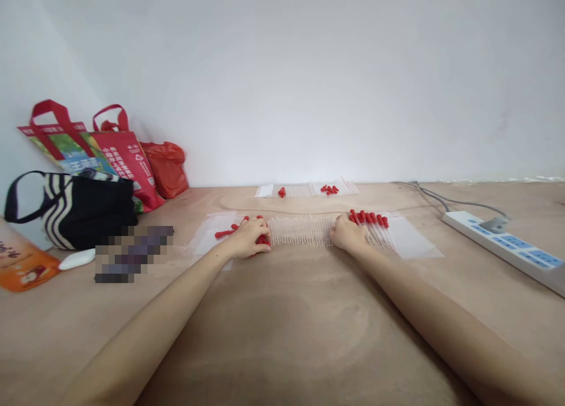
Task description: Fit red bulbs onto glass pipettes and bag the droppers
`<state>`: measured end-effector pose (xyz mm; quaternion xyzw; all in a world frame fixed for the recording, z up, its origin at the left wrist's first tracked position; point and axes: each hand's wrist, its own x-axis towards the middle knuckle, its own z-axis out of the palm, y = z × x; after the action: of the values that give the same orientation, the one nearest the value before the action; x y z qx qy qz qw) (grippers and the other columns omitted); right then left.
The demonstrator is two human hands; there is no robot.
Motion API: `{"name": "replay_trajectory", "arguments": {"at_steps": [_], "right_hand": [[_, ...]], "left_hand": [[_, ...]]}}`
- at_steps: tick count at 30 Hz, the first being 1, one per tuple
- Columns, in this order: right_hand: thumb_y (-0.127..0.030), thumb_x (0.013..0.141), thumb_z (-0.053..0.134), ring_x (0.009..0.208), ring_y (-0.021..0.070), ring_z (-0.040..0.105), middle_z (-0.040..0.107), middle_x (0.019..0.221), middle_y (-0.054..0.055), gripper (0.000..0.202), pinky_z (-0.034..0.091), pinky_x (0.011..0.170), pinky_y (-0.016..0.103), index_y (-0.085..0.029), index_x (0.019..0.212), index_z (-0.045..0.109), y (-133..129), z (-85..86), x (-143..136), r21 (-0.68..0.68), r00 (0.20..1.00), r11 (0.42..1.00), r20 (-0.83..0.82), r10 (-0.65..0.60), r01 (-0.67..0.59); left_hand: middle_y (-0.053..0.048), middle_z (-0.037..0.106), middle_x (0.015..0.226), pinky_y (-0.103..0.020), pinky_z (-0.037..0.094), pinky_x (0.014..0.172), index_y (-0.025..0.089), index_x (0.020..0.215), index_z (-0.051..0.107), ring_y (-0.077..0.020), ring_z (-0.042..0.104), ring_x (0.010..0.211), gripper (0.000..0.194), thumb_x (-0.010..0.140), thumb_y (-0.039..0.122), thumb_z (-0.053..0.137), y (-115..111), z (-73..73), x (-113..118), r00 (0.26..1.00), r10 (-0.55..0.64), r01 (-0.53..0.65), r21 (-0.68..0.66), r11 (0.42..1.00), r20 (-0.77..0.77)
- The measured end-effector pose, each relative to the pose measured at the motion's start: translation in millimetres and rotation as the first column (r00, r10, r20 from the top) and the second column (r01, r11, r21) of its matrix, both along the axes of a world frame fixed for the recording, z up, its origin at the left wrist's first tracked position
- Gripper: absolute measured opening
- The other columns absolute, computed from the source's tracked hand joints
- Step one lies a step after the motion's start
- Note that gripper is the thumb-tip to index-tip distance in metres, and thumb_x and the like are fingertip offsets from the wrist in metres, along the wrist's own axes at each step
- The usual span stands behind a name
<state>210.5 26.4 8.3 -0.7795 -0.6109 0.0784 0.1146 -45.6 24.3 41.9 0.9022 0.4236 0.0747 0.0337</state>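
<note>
Shows a pale wall (282, 88), smooth and plain, rising behind the far edge of the bench (282, 318). Turns at a soft corner into a side wall (26, 59) on the left. Bears a faint smudge (503, 121) above the right part of the far edge, and just below it a ragged white seam (507, 180). Spreads light brown and wood-grained across the bench. Glows brightest low behind the middle of the far edge, in soft light.

From the person's head, the single camera looks forward and down over the table (300, 329), close above the forearms (176, 312) and well apart from the wall (282, 88) it faces.
</note>
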Motion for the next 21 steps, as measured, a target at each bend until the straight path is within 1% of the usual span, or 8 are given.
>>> {"name": "replay_trajectory", "arguments": {"at_steps": [3,6,9,11,12,16,19,21], "right_hand": [[-0.020,0.076,0.039,0.092,0.0281,0.054,0.059,0.095,0.017,0.030,0.033,0.077,0.042,-0.008,0.101,0.048,0.5,-0.8,1.0,0.014,1.000,1.000,-0.024,-0.004,0.005],[-0.019,0.077,0.036,0.091,0.0282,0.054,0.058,0.094,0.019,0.029,0.035,0.074,0.039,-0.007,0.101,0.048,0.2,-3.2,3.9,0.096,1.000,0.995,-0.026,-0.001,0.003],[-0.015,0.078,0.035,0.091,0.0267,0.052,0.055,0.095,0.019,0.030,0.038,0.072,0.035,-0.007,0.103,0.047,-4.4,-9.4,9.7,0.303,0.996,0.949,-0.002,0.088,-0.083],[-0.015,0.079,0.034,0.090,0.0244,0.051,0.053,0.096,0.017,0.029,0.039,0.071,0.033,-0.010,0.105,0.047,-12.2,-16.1,15.3,0.463,0.980,0.867,0.012,0.201,-0.184],[-0.015,0.080,0.033,0.089,0.0232,0.051,0.051,0.095,0.015,0.029,0.040,0.071,0.033,-0.011,0.105,0.047,-17.6,-19.9,18.4,0.526,0.963,0.817,0.019,0.268,-0.238],[-0.015,0.083,0.030,0.083,0.0190,0.050,0.049,0.087,0.010,0.025,0.040,0.071,0.031,-0.015,0.101,0.048,-43.6,-33.1,29.9,0.622,0.851,0.651,0.049,0.522,-0.435],[-0.020,0.085,0.032,0.078,0.0171,0.050,0.051,0.082,0.007,0.021,0.039,0.069,0.031,-0.017,0.094,0.051,-58.6,-34.8,31.6,0.595,0.789,0.609,0.071,0.610,-0.524],[-0.022,0.086,0.033,0.075,0.0163,0.050,0.053,0.081,0.006,0.020,0.036,0.068,0.031,-0.018,0.091,0.052,-63.6,-32.4,28.2,0.569,0.771,0.601,0.094,0.630,-0.561]], "left_hand": [[-0.002,0.053,0.077,-0.030,0.038,0.070,0.017,0.068,0.059,-0.0173,0.051,0.075,0.012,0.070,0.029,0.060,0.0,0.7,0.2,0.992,-0.010,0.013,-0.023,1.000,0.123],[0.000,0.053,0.066,-0.026,0.042,0.057,0.016,0.076,0.054,-0.0119,0.052,0.055,0.016,0.077,0.032,0.051,-2.0,2.1,5.2,0.919,0.090,-0.013,-0.198,0.980,0.385],[0.001,0.056,0.067,-0.025,0.045,0.056,0.016,0.082,0.048,-0.0113,0.056,0.057,0.020,0.078,0.035,0.050,-7.5,-1.7,18.5,0.701,0.200,0.034,-0.312,0.950,0.684],[-0.003,0.059,0.079,-0.027,0.047,0.067,0.015,0.082,0.048,-0.0135,0.059,0.073,0.023,0.074,0.036,0.054,-14.1,-8.3,31.0,0.558,0.223,0.134,-0.352,0.926,0.799],[-0.004,0.060,0.082,-0.028,0.046,0.071,0.014,0.081,0.048,-0.0142,0.060,0.076,0.023,0.074,0.035,0.055,-18.0,-12.9,37.5,0.528,0.244,0.179,-0.387,0.904,0.814],[-0.001,0.059,0.065,-0.027,0.047,0.064,0.013,0.068,0.048,-0.0129,0.060,0.062,0.024,0.069,0.034,0.061,-33.0,-36.2,57.0,0.501,0.330,0.130,-0.446,0.885,0.800],[-0.002,0.061,0.068,-0.025,0.048,0.060,0.014,0.066,0.046,-0.0140,0.061,0.063,0.027,0.063,0.029,0.068,-39.1,-50.8,62.5,0.527,0.330,0.108,-0.446,0.888,0.783],[-0.004,0.062,0.081,-0.026,0.050,0.064,0.014,0.077,0.049,-0.0161,0.063,0.072,0.026,0.064,0.026,0.068,-40.9,-55.5,63.2,0.538,0.319,0.117,-0.444,0.888,0.780]]}}
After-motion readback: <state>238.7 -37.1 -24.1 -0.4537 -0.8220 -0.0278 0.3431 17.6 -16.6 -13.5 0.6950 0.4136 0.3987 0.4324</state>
